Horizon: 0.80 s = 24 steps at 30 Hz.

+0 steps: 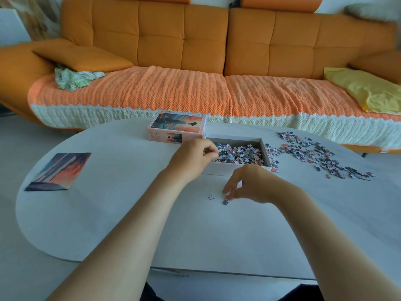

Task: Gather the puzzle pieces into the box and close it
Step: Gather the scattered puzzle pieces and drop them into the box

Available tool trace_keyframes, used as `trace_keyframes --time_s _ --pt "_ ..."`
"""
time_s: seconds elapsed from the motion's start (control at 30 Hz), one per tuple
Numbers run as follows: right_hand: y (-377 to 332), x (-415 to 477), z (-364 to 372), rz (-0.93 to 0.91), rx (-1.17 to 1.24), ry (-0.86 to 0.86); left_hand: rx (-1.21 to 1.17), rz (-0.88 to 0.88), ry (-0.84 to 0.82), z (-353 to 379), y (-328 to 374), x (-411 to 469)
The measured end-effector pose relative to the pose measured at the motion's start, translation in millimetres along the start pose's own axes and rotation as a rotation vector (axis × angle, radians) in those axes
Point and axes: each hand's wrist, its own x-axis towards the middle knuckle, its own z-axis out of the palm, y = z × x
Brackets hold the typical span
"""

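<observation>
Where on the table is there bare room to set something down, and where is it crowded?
Bare: the near stretch of table, and the strip between the picture card and the box. Crowded: right of the box, under scattered loose pieces; the right hand pinches one of two stray pieces.

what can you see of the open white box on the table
The shallow white rectangular cardboard box sits lidless on the pale oval table, part-filled with small grey, white and orange jigsaw pieces. Its picture-printed pink lid lies behind-left. The left hand covers its left corner; contact unclear. Loose pieces crowd its right wall.
</observation>
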Motion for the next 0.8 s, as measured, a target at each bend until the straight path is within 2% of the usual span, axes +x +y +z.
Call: trace_keyframes --time_s 0.1,0.2,0.4,0.47,0.57,0.63,0.8 --pt "-2.7 -0.4 1.0 0.003 -0.01 0.002 0.205 0.058 0.082 10.5 0.2 9.6" --pt "0.6 -3.1 0.7 0.003 0.0 -0.005 0.37 0.121 0.021 21.3 -5.2 12.9" --pt "-0.4 -5.6 0.0 -0.031 0.051 -0.009 0.281 0.279 0.102 12.4 -8.4 0.7" --pt "-0.3 -6.1 0.9 -0.051 0.065 -0.015 0.22 0.272 0.024 5.6 -3.7 -12.7" --pt "-0.9 -8.5 1.7 -0.064 0.112 -0.036 0.216 0.139 -0.266 -0.7 -1.3 -33.1" --pt "-1.9 -9.6 3.8 -0.055 0.087 -0.06 0.283 0.095 -0.395 -1.7 -4.9 -43.3" --pt "-8.5 -9.5 8.7 -0.024 -0.003 -0.073 0.247 0.086 -0.391 0.0 -9.5 -52.7"
